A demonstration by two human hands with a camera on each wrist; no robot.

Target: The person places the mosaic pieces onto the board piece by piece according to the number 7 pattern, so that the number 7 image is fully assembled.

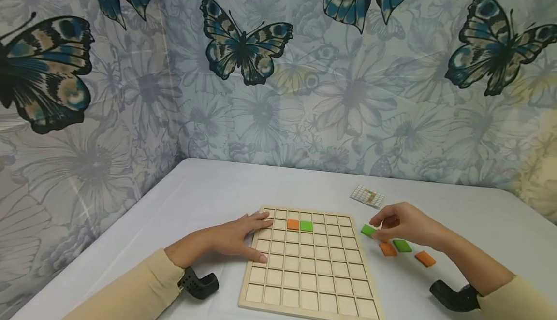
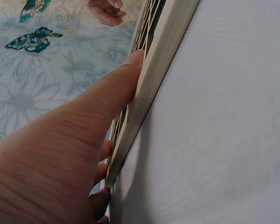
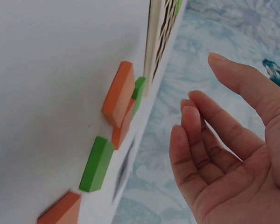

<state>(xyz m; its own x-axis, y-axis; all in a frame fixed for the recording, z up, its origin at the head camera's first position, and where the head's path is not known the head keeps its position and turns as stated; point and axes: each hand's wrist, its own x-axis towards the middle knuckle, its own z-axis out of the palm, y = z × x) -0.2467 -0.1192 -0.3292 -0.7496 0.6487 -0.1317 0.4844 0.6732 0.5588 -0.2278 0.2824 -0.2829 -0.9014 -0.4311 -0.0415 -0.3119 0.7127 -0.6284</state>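
Note:
My left hand point(image 1: 235, 235) rests spread on the left side of a wooden grid board point(image 1: 311, 314), its thumb point(image 2: 116, 86) and fingertips over the frame's edge. An orange tile point(image 1: 293, 225) and a green tile point(image 1: 306, 226) sit side by side in the board's second row. To the right of the board, my right hand point(image 1: 411, 225) hovers over loose square tiles, thumb and fingers apart with nothing between them. Below it lie a green tile point(image 1: 368, 230), a green tile point(image 3: 97, 164) and orange tiles point(image 3: 119, 93), one of which is partly covered by the hand in the head view.
A small card printed with a grid point(image 1: 367, 196) lies behind the tiles, toward the back of the white-covered table point(image 1: 209, 184). A fabric wall with butterflies point(image 1: 245, 44) stands behind the table and along its left.

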